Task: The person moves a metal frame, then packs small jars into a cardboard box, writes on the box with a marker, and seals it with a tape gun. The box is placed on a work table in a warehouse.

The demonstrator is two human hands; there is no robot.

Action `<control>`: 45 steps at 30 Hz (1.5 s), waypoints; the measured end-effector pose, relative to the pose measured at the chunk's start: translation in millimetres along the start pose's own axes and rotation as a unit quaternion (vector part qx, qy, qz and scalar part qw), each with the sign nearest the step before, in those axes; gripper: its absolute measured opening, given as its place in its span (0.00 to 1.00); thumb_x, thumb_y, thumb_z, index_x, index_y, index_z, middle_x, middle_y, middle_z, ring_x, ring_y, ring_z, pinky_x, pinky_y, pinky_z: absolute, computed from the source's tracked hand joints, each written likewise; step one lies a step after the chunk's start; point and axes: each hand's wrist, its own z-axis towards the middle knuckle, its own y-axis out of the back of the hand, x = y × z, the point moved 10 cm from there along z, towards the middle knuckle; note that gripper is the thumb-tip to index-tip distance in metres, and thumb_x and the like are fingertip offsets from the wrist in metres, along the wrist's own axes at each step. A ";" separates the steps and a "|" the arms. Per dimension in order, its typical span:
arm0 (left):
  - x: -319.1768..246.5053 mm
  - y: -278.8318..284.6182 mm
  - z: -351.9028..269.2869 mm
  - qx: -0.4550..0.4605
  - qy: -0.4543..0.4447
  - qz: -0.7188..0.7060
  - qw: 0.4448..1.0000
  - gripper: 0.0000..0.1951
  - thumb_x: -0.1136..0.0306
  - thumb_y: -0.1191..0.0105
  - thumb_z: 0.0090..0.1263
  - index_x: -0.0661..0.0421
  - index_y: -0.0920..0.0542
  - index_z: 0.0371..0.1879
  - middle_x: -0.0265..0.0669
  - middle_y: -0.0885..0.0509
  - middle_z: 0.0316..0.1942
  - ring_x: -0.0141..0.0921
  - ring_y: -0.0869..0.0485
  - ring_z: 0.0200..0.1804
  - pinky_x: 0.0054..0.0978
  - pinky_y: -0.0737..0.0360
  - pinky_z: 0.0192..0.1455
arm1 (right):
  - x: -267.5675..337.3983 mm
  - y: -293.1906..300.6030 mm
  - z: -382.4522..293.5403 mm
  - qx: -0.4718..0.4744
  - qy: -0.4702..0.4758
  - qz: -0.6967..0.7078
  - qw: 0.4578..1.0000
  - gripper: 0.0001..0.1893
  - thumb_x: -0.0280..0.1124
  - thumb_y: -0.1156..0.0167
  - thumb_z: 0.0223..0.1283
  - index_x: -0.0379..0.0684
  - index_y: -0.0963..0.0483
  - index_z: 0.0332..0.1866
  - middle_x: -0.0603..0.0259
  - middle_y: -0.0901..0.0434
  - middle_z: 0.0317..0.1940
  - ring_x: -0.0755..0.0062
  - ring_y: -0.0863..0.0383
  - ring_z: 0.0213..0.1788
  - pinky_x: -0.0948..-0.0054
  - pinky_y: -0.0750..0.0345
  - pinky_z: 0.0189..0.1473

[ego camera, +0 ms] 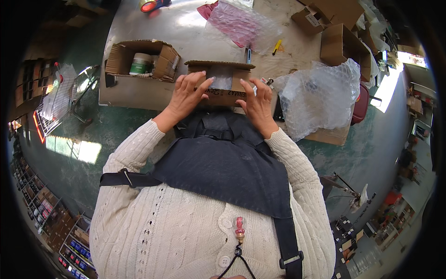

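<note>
A small cardboard box (223, 98) with printing on its side stands before me at the table's front edge. Between its flaps a patch of clear plastic (221, 81) shows; what lies under it I cannot tell. My left hand (190, 89) is at the left flap, fingers bent and spread, thumb low. My right hand (258, 99) mirrors it at the right flap, its index fingertip by the cardboard. Neither hand is closed around anything; whether the fingertips press on the flaps is unclear.
Left on the table (139, 96), an open carton (167, 64) holds a white tub with a green label (140, 63). Bubble wrap (317, 97) hangs over the right side. Beyond lie a yellow cutter (277, 46), a blue cutter (248, 55), pink-tinted bubble wrap (237, 24) and an empty carton (343, 47).
</note>
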 end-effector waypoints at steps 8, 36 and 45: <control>8.7 -53.1 10.0 0.162 -0.028 0.028 0.986 0.48 0.57 0.29 0.54 0.51 0.35 0.78 0.36 0.33 0.78 0.39 0.41 0.82 0.58 0.52 0.83 | -1.8 -37.8 10.4 0.139 0.024 -0.074 0.987 0.46 0.37 0.23 0.46 0.44 0.34 0.75 0.62 0.31 0.73 0.61 0.42 0.82 0.42 0.54 0.80; -6.4 -77.5 30.5 0.171 -0.048 -0.049 0.983 0.63 0.41 0.23 0.36 0.60 0.38 0.74 0.55 0.33 0.68 0.53 0.34 0.70 0.56 0.42 0.71 | 6.4 -71.9 40.6 0.188 0.089 -0.017 0.978 0.69 0.55 0.17 0.25 0.36 0.45 0.78 0.41 0.37 0.67 0.39 0.39 0.71 0.43 0.45 0.76; -27.8 -74.9 -0.5 0.196 -0.013 -0.041 0.980 0.64 0.32 0.29 0.43 0.53 0.41 0.79 0.54 0.43 0.78 0.52 0.47 0.81 0.68 0.58 0.78 | 9.7 -71.6 -7.6 0.168 0.054 0.005 0.984 0.65 0.59 0.20 0.31 0.43 0.44 0.79 0.46 0.45 0.78 0.42 0.50 0.82 0.26 0.51 0.75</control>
